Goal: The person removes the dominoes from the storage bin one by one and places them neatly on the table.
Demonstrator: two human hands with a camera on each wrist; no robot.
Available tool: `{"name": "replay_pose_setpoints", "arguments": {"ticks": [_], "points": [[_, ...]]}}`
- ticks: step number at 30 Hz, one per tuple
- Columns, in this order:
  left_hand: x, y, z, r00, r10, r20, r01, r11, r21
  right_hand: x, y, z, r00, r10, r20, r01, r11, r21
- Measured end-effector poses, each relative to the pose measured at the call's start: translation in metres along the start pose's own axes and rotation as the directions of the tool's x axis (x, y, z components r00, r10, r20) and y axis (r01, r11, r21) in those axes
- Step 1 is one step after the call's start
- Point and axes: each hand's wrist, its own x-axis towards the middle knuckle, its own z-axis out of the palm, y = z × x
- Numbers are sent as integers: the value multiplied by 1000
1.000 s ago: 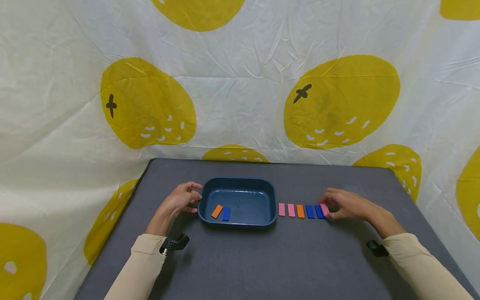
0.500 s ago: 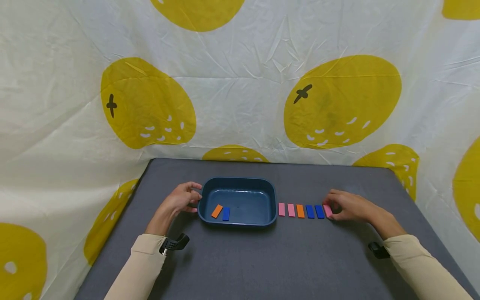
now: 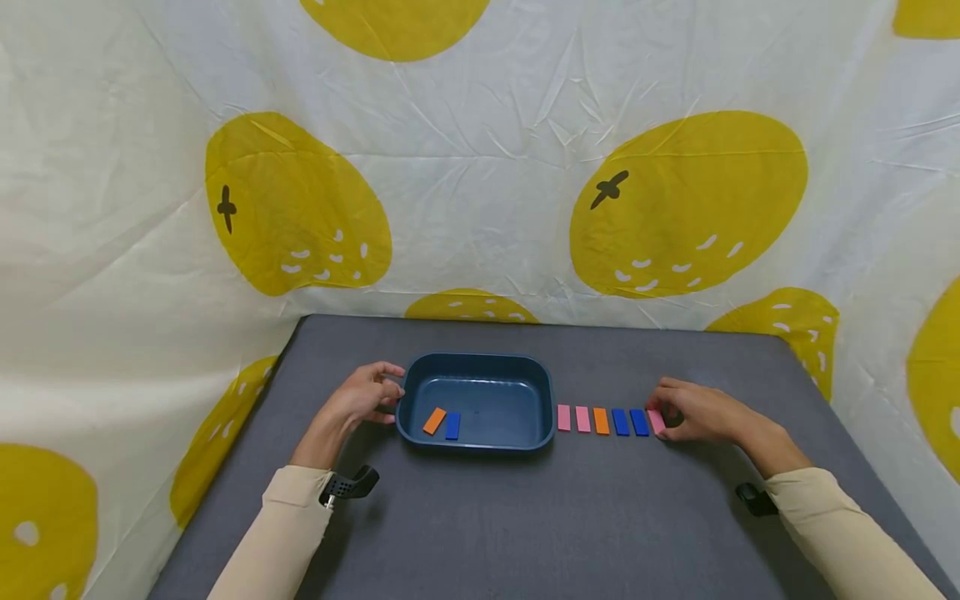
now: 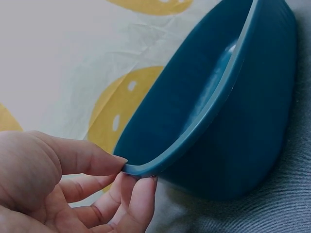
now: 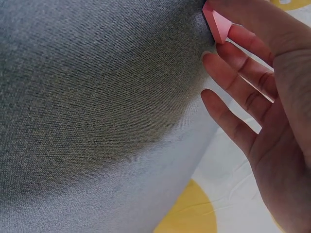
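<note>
At the left end of a dark blue plastic tub (image 3: pixel 476 444), my left hand (image 3: pixel 362 395) pinches the rim. In the left wrist view its thumb (image 4: pixel 87 156) lies at the rim's edge and the fingers are below. An orange tile (image 3: pixel 434 421) and a blue tile (image 3: pixel 452 426) lie inside the tub. My right hand (image 3: pixel 697 411) pinches a pink tile (image 3: pixel 656 422) at the right end of a row on the table. In the right wrist view the pink tile (image 5: pixel 217 23) sits between thumb and fingertips, partly hidden by the thumb.
Left of the held tile, the row has two blue tiles (image 3: pixel 629 422), an orange tile (image 3: pixel 602 421) and two pink tiles (image 3: pixel 573 419), reaching close to the tub. A grey cloth covers the table (image 3: pixel 495 533). Behind hangs a white curtain (image 3: pixel 480 217) with yellow fruit prints.
The pink tile in my right hand has shifted slightly right, off the edge of the neighbouring blue tile, and now lies beside it. My left hand and the tub have stayed in place.
</note>
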Motion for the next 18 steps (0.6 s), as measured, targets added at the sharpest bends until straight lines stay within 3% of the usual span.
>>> {"name": "replay_pose_setpoints", "arguments": {"ticks": [9, 18], "points": [[1, 1, 0, 1000, -13, -3, 13, 1000, 8, 2, -3, -10, 1000, 14, 8, -14, 1000, 9], [-1, 2, 2, 1000, 3, -11, -3, 1000, 20, 19, -22, -27, 1000, -23, -16, 23, 999, -48]]}}
